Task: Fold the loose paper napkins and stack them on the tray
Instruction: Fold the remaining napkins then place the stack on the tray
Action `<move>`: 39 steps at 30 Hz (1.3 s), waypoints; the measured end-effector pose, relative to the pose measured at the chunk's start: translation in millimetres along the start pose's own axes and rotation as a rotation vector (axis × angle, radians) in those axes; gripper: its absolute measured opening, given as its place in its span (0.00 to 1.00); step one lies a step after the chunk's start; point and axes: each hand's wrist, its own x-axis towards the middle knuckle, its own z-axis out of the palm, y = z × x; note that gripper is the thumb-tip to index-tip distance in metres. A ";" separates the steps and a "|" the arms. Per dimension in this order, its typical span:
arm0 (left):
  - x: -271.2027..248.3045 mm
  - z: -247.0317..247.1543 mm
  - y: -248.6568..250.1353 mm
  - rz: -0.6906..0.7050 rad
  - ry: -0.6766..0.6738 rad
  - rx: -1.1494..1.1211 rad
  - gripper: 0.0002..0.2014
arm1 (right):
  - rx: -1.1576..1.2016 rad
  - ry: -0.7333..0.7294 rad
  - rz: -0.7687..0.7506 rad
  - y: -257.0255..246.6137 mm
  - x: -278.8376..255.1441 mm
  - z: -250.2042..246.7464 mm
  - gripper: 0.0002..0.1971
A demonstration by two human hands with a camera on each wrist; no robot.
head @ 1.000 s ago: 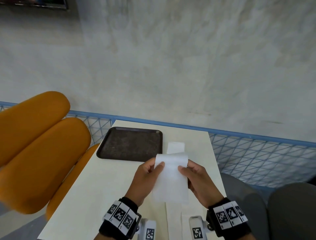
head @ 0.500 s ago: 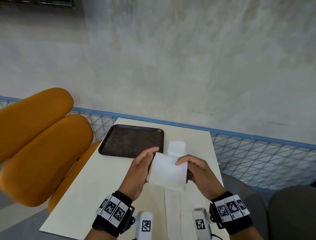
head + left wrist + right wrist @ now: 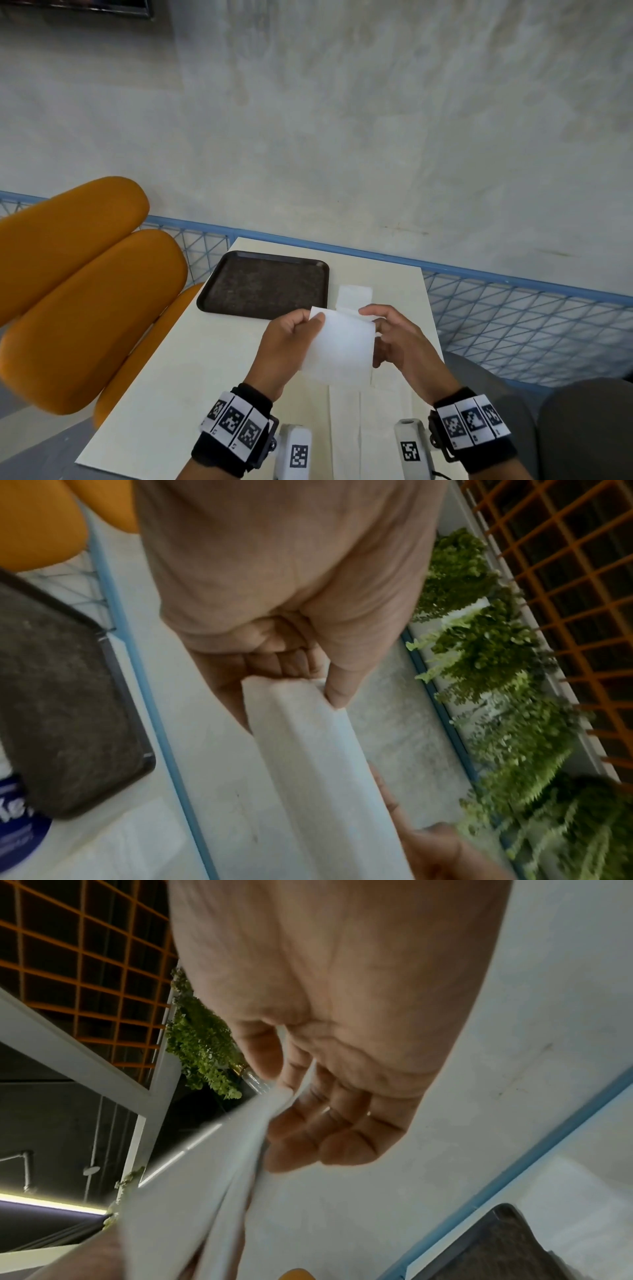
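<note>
Both hands hold one white paper napkin (image 3: 337,346) up above the table, folded over on itself. My left hand (image 3: 291,337) pinches its top left corner; the left wrist view shows the thumb (image 3: 337,688) on the napkin (image 3: 308,750). My right hand (image 3: 394,337) pinches the top right edge, thumb and fingers (image 3: 325,1123) closed on the layers of the napkin (image 3: 212,1191). The dark brown tray (image 3: 263,286) lies bare at the table's far left. A small folded napkin (image 3: 354,296) lies on the table right of the tray. Flat unfolded napkins (image 3: 359,421) lie below my hands.
The cream table (image 3: 191,370) is narrow. An orange padded chair (image 3: 78,291) stands close on its left. A blue mesh railing (image 3: 513,318) runs behind and to the right, with a grey wall beyond. Grey seats (image 3: 582,428) are at the right.
The long hanging napkin has been folded in half, its lower end brought up. Both hands now pinch the top corners of the shorter, doubled sheet.
</note>
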 end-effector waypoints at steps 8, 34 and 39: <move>8.1 2.2 1.9 0.126 -0.027 0.194 0.12 | -0.531 0.045 -0.172 -5.5 25.6 9.8 0.05; 16.7 -6.4 -16.2 0.204 0.120 0.099 0.12 | -0.388 0.349 -0.156 14.6 25.9 12.4 0.13; 29.6 9.3 -23.3 0.093 0.176 -0.065 0.14 | -0.333 0.348 -0.106 32.4 36.3 28.7 0.15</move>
